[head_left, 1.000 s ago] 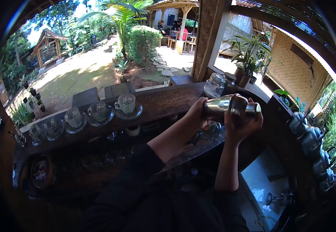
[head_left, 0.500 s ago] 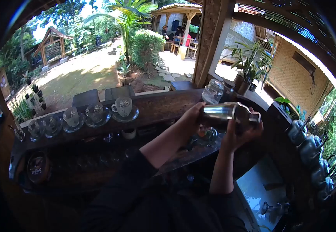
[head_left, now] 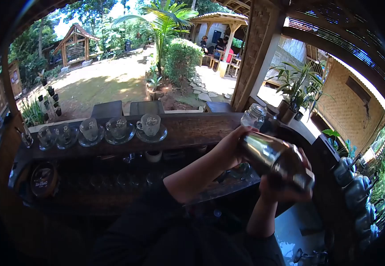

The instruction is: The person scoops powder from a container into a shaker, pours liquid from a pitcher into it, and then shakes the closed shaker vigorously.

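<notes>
A shiny metal cocktail shaker (head_left: 270, 155) lies tilted in the air between my hands, its narrower end pointing down to the right. My left hand (head_left: 237, 146) is closed on its wide base end. Around the capped end wraps my right hand (head_left: 285, 188), a little blurred by motion. Just behind the shaker, on the raised counter (head_left: 192, 128), stands a clear glass jar (head_left: 253, 116). To the left is a row of several glass cups on saucers, the closest being a frosted-looking glass cup (head_left: 150, 125).
A round dark sign (head_left: 44, 184) leans on the lower shelf at left. Metal kettles (head_left: 356, 190) line the right side. A sink (head_left: 296, 230) sits at lower right. Potted plants (head_left: 294, 84) stand behind the counter's right end. People sit under a distant shelter.
The shaker has tipped further, its capped end swinging downward to the right, with both hands still on it. The whole view has shifted slightly, so the surroundings appear further right.
</notes>
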`<state>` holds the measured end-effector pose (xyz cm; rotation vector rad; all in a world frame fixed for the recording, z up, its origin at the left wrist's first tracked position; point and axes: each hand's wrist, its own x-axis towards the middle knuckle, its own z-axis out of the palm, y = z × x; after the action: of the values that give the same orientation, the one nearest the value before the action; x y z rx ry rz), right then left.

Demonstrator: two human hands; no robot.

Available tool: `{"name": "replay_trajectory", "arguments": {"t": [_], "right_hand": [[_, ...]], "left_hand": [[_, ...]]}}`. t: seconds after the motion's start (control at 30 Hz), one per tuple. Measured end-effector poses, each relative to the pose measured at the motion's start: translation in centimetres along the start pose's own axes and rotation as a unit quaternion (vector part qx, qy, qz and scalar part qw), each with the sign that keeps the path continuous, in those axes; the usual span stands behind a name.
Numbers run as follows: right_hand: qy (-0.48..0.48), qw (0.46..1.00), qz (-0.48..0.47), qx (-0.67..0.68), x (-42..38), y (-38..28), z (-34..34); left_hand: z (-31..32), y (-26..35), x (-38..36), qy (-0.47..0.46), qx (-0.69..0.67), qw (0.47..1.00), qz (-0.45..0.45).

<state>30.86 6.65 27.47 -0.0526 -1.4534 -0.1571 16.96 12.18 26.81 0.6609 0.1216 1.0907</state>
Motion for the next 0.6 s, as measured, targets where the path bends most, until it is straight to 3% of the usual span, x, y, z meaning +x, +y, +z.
{"name": "replay_trajectory", "arguments": {"t": [0.1, 0.13, 0.2, 0.27, 0.3, 0.33, 0.4, 0.43, 0.53, 0.57, 0.6], "right_hand": [[-0.023, 1.000, -0.011, 0.017, -3.2, -2.2, -1.5], [-0.008, 1.000, -0.001, 0.009, -3.4, -1.8, -0.8], [-0.034, 0.984, -0.060, -0.164, -1.7, 1.9, 0.5], [-0.006, 0.983, 0.098, -0.158, -4.4, 6.3, 1.4], [0.049, 0.967, 0.249, -0.016, -4.7, 6.2, 2.4], [0.023, 0.983, 0.180, -0.029, -4.3, 5.4, 2.4], [-0.027, 0.995, 0.005, -0.099, -2.0, 1.2, 2.9], [-0.099, 0.990, -0.082, -0.064, 0.9, -2.4, 3.3], [-0.105, 0.991, -0.076, 0.022, 0.6, -7.6, 5.8], [-0.124, 0.979, -0.127, 0.100, 1.2, -6.7, 6.9], [-0.142, 0.958, -0.177, 0.176, 1.9, -5.6, 8.0]], "left_hand": [[4.1, 0.1, -2.5, -0.087, 0.092, 0.991, 0.053], [3.3, -0.1, -1.8, -0.071, 0.084, 0.993, 0.047], [-2.3, -0.8, 1.7, 0.000, 0.034, 0.999, -0.010], [-6.1, -1.3, 2.2, 0.054, 0.008, 0.997, -0.057], [-6.7, -1.8, 1.5, 0.129, 0.001, 0.990, -0.064], [-6.6, -1.4, 1.2, 0.194, -0.002, 0.979, -0.061], [-4.9, -0.1, -1.7, 0.074, -0.005, 0.996, -0.045], [-2.8, 0.5, -3.6, -0.007, -0.035, 0.999, 0.010], [-0.5, 2.3, -8.2, -0.145, 0.022, 0.982, 0.121], [-0.5, 3.1, -9.4, -0.173, 0.029, 0.975, 0.133], [-1.1, 3.9, -10.3, -0.126, 0.017, 0.980, 0.155]]}}
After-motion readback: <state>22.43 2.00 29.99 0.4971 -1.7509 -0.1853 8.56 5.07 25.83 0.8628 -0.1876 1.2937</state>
